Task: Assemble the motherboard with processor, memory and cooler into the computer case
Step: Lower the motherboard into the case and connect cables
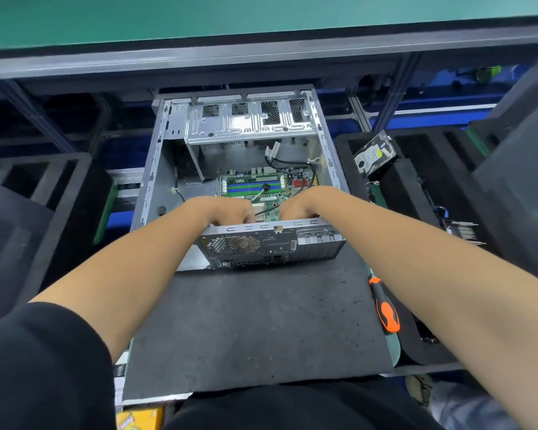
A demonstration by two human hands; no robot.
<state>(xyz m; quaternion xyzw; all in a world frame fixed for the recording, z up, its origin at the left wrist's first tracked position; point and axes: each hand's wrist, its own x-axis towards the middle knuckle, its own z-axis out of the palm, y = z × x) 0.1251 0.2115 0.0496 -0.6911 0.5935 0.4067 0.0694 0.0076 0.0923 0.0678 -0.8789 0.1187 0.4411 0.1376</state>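
Note:
A silver computer case [330,156] lies open on its side, its rear panel [271,243] facing me. A green motherboard [255,186] with blue and green memory slots lies on the case floor, with black cables running over it. My left hand [227,211] and my right hand [297,207] reach down inside, just behind the rear panel. Both hands' fingers curl down onto the board's near part. Their fingertips are hidden by the panel's rim. I see no cooler on the board.
The case sits on a black mat [255,330]. An orange and black screwdriver [385,308] lies at the mat's right edge. Black foam trays stand left [44,187] and right [416,181]; a hard drive [375,153] rests in the right one. A green shelf [230,13] overhangs behind.

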